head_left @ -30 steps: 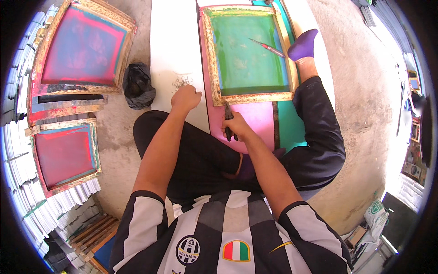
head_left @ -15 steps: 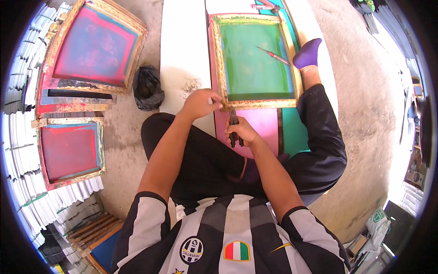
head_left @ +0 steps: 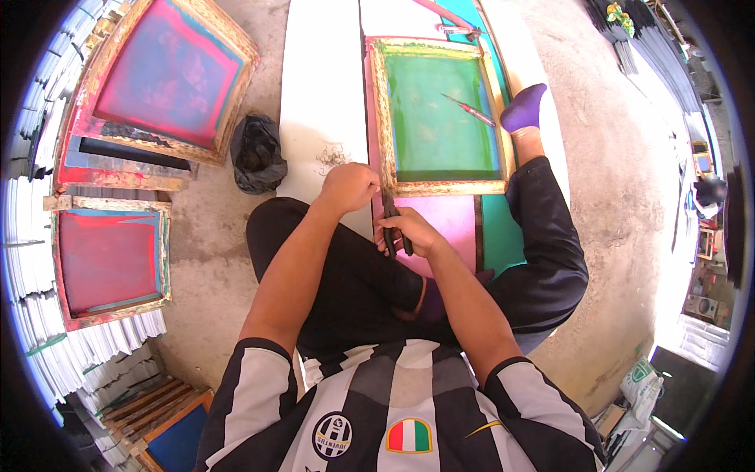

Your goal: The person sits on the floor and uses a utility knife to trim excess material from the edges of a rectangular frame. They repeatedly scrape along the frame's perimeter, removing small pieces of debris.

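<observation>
I sit on the floor before a wooden screen-printing frame (head_left: 440, 187) with a green mesh, lying on a pink sheet (head_left: 448, 224). My left hand (head_left: 348, 187) is closed at the frame's near left corner, gripping its edge. My right hand (head_left: 409, 233) holds a dark pair of scissors (head_left: 391, 228) pointed up at that same corner. A thin red-tipped tool (head_left: 470, 111) lies on the green mesh. A small tangle of dark threads (head_left: 332, 154) lies on the white board (head_left: 322, 94) left of the frame.
A crumpled black bag (head_left: 255, 153) sits on the concrete floor to the left. Two more frames with red mesh (head_left: 161, 79) (head_left: 106, 259) lie further left beside stacks of white sheets (head_left: 23, 236). My purple-socked foot (head_left: 523, 110) rests right of the green frame.
My left hand has moved right from the white board to the frame's near left corner. My right hand with the scissors stays at that corner.
</observation>
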